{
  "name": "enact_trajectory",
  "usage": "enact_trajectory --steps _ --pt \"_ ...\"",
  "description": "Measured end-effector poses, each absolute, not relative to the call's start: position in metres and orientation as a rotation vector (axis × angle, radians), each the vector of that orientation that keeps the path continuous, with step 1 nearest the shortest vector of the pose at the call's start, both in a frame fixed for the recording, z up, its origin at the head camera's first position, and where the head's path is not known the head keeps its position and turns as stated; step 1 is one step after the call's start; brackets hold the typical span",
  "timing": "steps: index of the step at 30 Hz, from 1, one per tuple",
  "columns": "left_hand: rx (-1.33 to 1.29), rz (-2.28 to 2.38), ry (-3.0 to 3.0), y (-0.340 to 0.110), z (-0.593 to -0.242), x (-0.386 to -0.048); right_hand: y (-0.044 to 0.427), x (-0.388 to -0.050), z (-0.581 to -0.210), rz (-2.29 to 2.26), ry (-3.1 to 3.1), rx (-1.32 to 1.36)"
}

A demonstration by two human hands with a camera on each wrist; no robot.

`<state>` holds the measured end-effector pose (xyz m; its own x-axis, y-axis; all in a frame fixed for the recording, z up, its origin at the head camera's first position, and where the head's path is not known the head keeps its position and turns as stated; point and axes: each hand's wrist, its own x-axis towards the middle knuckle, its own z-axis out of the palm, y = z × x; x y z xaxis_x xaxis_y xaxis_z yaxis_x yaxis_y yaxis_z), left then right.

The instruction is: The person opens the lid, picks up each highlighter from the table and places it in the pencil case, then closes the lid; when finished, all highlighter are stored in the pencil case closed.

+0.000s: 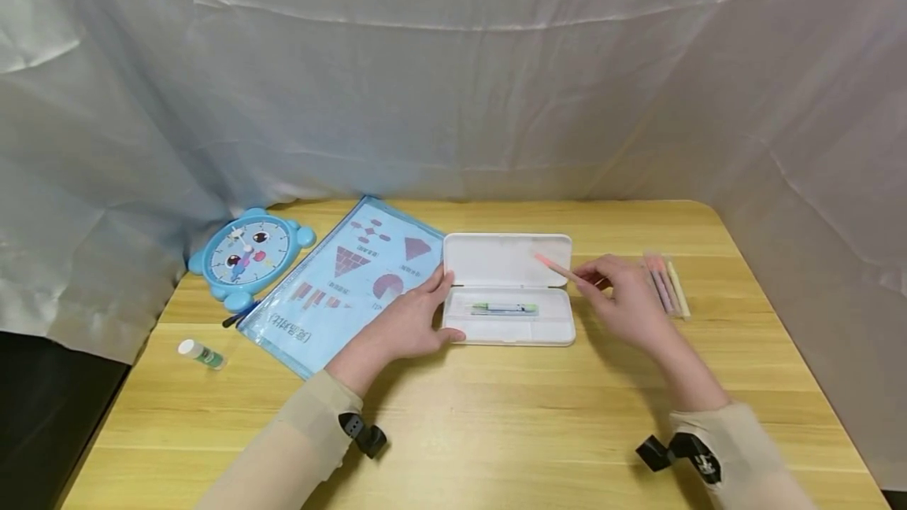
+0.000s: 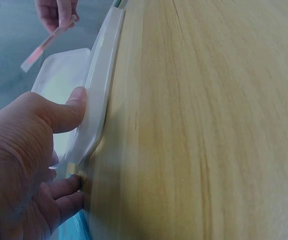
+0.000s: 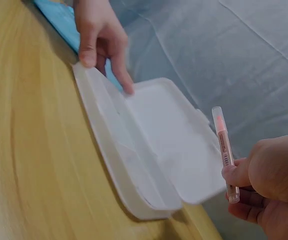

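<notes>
A white pencil case (image 1: 510, 329) lies on the table with its lid (image 1: 489, 258) raised. Inside its tray is a green-and-clear pen (image 1: 505, 308). My left hand (image 1: 407, 325) grips the case's left end, thumb at the front corner and a finger by the lid. In the right wrist view my right hand (image 3: 271, 185) pinches a pinkish-orange highlighter (image 3: 224, 145) near its lower end, its clear cap pointing up. From the head view, this right hand (image 1: 623, 305) is off the case's right side, and the highlighter (image 1: 553, 264) slants in front of the lid.
Several pastel highlighters (image 1: 666, 286) lie together on the right. Left of the case are a blue zip document bag (image 1: 340, 282) with printed shapes, a blue cartoon clock (image 1: 248, 254) and a glue stick (image 1: 201, 353). Grey curtain (image 1: 453, 101) hangs behind the wooden table (image 1: 496, 431).
</notes>
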<state>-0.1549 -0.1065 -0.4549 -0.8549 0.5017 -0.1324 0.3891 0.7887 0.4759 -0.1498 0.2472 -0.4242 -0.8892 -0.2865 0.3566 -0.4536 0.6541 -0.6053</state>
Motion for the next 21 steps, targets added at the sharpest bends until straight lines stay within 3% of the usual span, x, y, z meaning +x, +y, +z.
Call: enact_trajectory --steps 21 --pt "0.713 0.650 2.728 -0.107 -0.457 -0.156 0.187 -0.164 -0.455 1.028 -2.868 0.699"
